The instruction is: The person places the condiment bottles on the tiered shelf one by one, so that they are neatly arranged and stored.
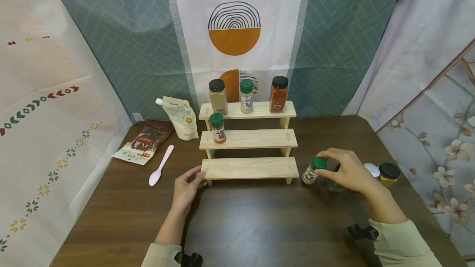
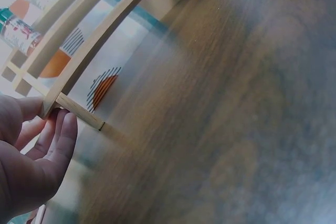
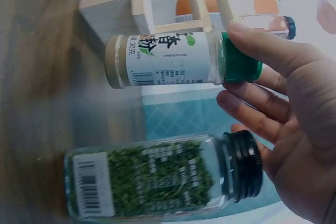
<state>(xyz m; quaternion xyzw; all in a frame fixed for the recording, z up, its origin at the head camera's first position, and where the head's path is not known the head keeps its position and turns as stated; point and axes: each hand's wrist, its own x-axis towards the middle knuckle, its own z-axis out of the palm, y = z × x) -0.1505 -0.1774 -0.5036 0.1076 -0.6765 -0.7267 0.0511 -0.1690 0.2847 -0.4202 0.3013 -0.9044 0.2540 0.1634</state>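
Note:
A three-tier wooden spice rack stands on the table. At the left end of its lowest step, my left hand pinches the board between thumb and fingers, as the left wrist view also shows. My right hand grips a spice jar by its green cap, to the right of the rack. Its white label and tan powder show in the right wrist view. Beside it stands a black-capped glass jar of green dried herbs, partly behind my right hand in the head view.
On the top step stand a black-capped jar, a green-capped jar and a red-orange jar; another green-capped jar is on the middle step. Pouches and a pink spoon lie left. More jars stand right.

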